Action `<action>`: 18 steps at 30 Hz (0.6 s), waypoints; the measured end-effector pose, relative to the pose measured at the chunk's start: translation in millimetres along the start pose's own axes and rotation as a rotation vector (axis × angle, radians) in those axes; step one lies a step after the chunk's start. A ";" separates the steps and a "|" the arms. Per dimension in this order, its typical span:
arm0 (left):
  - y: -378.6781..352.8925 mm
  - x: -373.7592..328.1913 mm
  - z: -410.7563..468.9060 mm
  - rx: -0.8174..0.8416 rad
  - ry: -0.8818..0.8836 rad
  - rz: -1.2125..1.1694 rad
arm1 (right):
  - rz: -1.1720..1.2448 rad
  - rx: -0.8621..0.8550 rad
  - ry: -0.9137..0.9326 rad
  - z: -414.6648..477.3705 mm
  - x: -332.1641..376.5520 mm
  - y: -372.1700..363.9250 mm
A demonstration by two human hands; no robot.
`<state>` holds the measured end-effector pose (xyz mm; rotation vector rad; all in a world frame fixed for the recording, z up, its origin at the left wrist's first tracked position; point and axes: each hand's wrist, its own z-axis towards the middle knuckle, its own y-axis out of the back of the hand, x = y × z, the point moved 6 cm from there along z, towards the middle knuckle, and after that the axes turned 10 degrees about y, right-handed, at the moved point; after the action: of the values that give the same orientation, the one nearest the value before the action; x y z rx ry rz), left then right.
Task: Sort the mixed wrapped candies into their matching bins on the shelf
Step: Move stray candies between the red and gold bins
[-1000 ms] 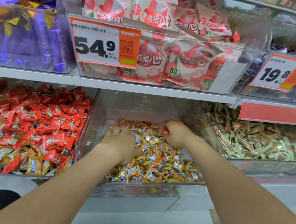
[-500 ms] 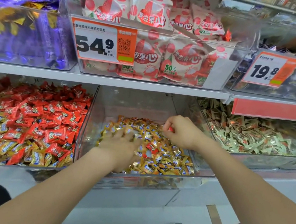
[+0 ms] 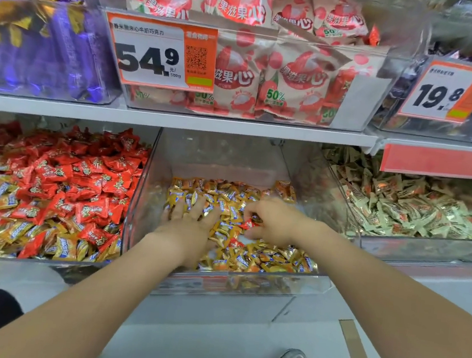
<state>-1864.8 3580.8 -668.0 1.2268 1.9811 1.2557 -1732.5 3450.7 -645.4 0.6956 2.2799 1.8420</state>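
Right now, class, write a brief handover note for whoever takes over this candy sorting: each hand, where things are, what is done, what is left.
Left hand: open, fingers spread on the gold-wrapped candies in the clear plastic middle bin.
Right hand: fingers pinch a small red-wrapped candy above that pile.
Done: one red stray picked out, not yet binned.
Left: put it in the clear left bin with the red candies; many gold ones at that bin's front need moving.

One head-worn wide-angle view, forward and downward, close upon the shelf (image 3: 177, 120) bins.
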 end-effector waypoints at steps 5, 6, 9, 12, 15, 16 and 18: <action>38.7 -19.5 -13.3 -0.506 -0.097 0.280 | 0.127 -0.089 -0.073 -5.8 -16.7 4.6; 42.9 -29.0 -14.6 -0.530 -0.213 0.210 | 0.169 -0.112 -0.104 -7.6 -19.7 6.4; 34.0 -46.9 -10.6 -0.256 -0.472 -0.112 | 0.244 -0.211 -0.157 -12.3 -22.3 14.8; 26.6 -54.3 -7.5 -0.179 -0.492 -0.095 | 0.248 -0.259 -0.155 -19.1 -18.0 26.3; 33.9 -51.9 -1.1 -0.274 -0.390 -0.098 | 0.234 -0.113 -0.105 -30.4 -9.2 34.1; 35.6 -50.9 1.2 -0.289 -0.348 -0.101 | 0.271 -0.002 -0.084 -33.7 -5.8 30.9; 38.9 -50.2 1.7 -0.315 -0.294 -0.090 | 0.437 0.243 -0.037 -43.4 1.8 18.3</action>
<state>-1822.9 3544.2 -637.2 1.0822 1.5444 1.2091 -1745.6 3415.4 -616.9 1.3462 2.5028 1.6929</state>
